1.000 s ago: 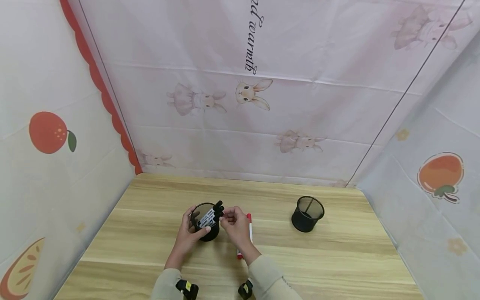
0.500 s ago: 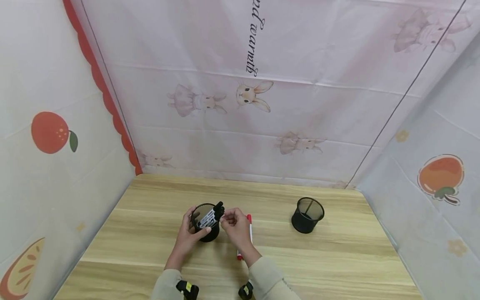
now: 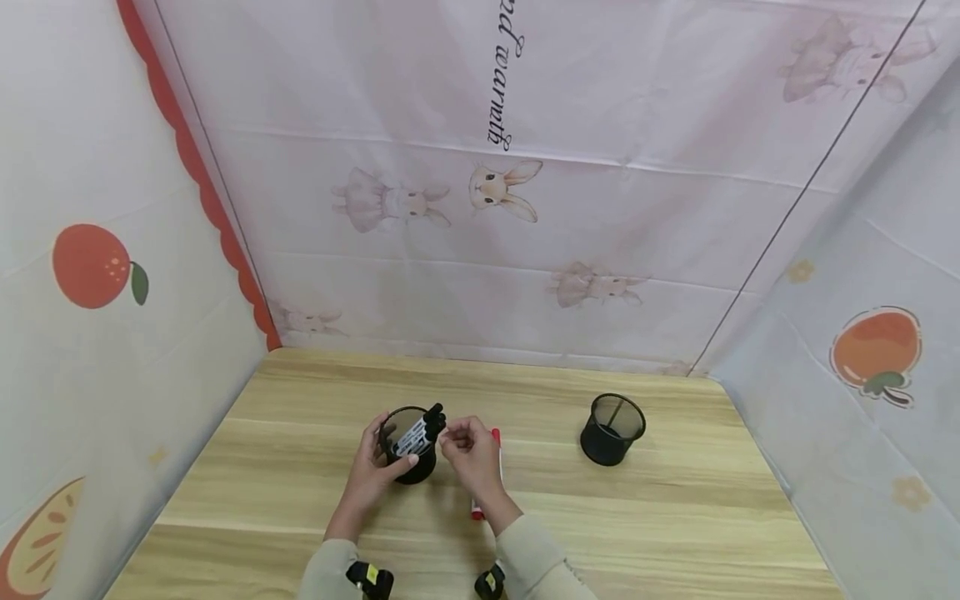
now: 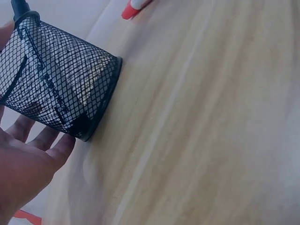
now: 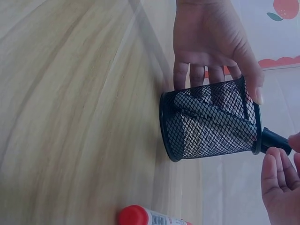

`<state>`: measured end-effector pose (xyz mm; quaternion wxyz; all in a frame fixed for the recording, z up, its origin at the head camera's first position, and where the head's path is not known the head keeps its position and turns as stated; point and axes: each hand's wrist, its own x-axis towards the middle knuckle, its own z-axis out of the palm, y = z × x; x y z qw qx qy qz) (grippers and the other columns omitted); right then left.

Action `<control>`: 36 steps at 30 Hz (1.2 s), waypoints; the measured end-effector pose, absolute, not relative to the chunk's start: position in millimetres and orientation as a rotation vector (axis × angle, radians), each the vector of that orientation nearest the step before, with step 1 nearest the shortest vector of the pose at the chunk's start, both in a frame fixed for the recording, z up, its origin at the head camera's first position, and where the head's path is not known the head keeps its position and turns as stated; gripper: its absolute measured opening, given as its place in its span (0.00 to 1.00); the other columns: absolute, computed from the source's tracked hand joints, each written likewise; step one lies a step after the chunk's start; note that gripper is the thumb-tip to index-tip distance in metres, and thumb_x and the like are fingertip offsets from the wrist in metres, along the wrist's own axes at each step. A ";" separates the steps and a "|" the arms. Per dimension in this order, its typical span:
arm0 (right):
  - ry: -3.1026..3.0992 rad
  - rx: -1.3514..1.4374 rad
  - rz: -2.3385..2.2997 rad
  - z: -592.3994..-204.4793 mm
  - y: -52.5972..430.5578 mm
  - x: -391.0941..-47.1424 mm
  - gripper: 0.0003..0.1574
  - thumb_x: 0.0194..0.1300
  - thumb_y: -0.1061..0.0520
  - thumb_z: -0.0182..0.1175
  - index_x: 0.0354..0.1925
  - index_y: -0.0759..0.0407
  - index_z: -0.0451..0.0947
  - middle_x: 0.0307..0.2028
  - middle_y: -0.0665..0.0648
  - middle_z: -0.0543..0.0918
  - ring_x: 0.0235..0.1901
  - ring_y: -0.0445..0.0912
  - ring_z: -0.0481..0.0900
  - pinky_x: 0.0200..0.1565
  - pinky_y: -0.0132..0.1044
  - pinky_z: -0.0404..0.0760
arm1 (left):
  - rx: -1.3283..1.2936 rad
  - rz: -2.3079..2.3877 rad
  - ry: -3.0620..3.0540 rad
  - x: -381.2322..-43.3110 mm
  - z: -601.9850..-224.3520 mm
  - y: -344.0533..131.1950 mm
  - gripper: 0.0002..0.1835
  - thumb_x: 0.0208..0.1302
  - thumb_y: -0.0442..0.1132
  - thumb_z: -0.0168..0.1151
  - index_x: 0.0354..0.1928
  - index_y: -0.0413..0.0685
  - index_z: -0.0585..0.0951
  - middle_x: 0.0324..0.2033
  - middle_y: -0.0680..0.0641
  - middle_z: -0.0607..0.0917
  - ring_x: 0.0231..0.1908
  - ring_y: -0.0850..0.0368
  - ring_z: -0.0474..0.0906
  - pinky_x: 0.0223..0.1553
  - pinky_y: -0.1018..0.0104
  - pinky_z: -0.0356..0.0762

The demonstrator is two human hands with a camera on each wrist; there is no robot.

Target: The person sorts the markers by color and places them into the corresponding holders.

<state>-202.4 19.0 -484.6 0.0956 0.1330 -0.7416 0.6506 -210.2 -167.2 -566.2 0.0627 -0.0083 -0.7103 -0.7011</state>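
My left hand (image 3: 369, 479) grips a black mesh pen holder (image 3: 420, 471), thumb over the near rim and fingers round the far side. Several black-capped markers with white barrels (image 3: 411, 437) lean right inside it, their caps above the rim. In the right wrist view, the thumb and fingertips of my right hand (image 5: 283, 178) pinch at a black cap (image 5: 275, 140) just outside the rim. A red-capped marker (image 3: 477, 510) lies on the table, partly hidden under my right hand and wrist. In the left wrist view, the holder's mesh wall (image 4: 61, 75) shows dark barrels through it.
A second black mesh pen holder (image 3: 612, 429) stands upright further right on the wood-grain table (image 3: 660, 517). Printed cloth walls (image 3: 450, 308) with rabbits and fruit close off the back and both sides.
Both hands stay almost where they were, at the pen holder. The black caps have shifted slightly and sit closer together. The whole head view has moved a little.
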 end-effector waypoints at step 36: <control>-2.865 0.706 0.955 -489.2 87.1 -201.1 0.29 0.56 0.56 0.65 0.55 0.65 0.71 0.48 0.61 0.77 0.45 0.53 0.75 0.47 0.49 0.75 | 0.101 -1.328 -2.512 -176.1 -515.2 -153.2 0.35 0.49 0.42 0.73 0.58 0.38 0.71 0.57 0.31 0.68 0.57 0.33 0.63 0.55 0.38 0.60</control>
